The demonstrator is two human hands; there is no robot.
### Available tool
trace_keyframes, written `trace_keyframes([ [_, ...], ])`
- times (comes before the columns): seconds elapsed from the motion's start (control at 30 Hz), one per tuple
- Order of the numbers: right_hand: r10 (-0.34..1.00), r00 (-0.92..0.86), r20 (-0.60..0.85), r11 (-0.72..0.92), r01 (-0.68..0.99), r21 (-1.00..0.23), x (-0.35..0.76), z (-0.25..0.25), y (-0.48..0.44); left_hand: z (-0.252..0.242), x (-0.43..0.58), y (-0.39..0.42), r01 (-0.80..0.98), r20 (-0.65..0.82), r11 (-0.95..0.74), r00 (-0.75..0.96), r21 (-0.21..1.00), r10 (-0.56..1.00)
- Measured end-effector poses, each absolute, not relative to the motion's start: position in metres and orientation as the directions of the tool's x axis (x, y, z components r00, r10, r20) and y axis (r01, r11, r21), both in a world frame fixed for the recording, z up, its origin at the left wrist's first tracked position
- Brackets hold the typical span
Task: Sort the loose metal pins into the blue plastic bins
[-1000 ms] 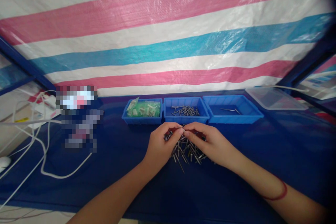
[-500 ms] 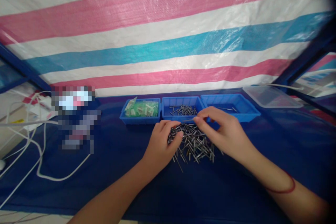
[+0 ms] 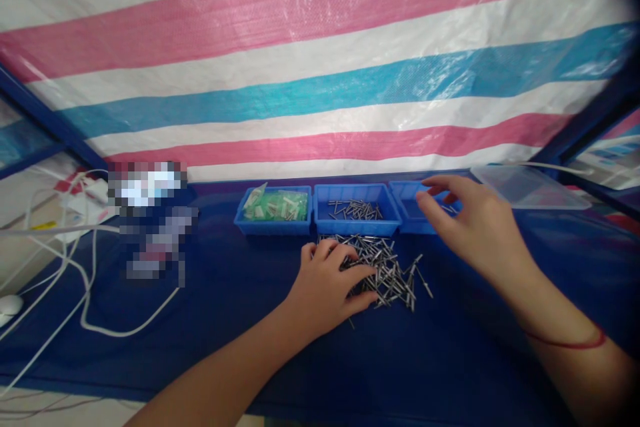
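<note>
The step in hand appears to be sorting pop rivets by hand from a loose pile [image 3: 393, 273] into bins. The pile lies on the blue table [image 3: 425, 373], in front of the middle blue bin [image 3: 357, 227], which contains further rivets. The left hand [image 3: 327, 287] rests at the pile's left side, fingers spread and in contact with rivets; no grip on any single piece is visible. The right hand [image 3: 473, 223] is over the right blue bin [image 3: 409, 207], thumb and fingers apart, no rivet seen between them; a few rivets lie inside that bin. In this inspector's judgement, a further pick calls for separating one rivet from the tangle and pinching it by its thin shank. The left blue bin [image 3: 273, 229] holds a green packet [image 3: 273, 208] of small parts. At the table's rear right lies a translucent plastic lid [image 3: 530, 188]. White cables [image 3: 117, 332] trail across the left end, near a pixelated, unidentifiable area. A striped plastic sheet [image 3: 300, 97] hangs behind, between dark blue frame posts [image 3: 43, 117].
</note>
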State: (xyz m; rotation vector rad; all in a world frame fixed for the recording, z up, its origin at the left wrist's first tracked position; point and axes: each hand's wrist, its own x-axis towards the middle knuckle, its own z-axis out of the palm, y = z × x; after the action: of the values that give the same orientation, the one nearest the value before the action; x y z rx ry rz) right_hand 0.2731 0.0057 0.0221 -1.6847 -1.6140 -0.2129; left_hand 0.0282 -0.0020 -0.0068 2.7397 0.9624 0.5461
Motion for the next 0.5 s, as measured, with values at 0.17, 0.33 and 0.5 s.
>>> trace_keyframes([
  [0.17, 0.782, -0.002, 0.623, 0.303, 0.875, -0.378, 0.239, 0.027, -0.01, -0.01, 0.031, -0.002, 0.566, 0.322, -0.774, 0.704, 0.284, 0.633],
  [0.33, 0.8, -0.135, 0.584, 0.435, 0.801, -0.411, 0.224, 0.025, -0.016, -0.01, 0.031, 0.0, 0.571, 0.331, -0.748, 0.672, 0.338, 0.662],
  [0.5, 0.869, -0.287, 0.403, 0.482, 0.674, -0.559, 0.217, 0.021, -0.019, -0.007, 0.029, 0.006, 0.568, 0.366, -0.666, 0.56, 0.483, 0.743],
])
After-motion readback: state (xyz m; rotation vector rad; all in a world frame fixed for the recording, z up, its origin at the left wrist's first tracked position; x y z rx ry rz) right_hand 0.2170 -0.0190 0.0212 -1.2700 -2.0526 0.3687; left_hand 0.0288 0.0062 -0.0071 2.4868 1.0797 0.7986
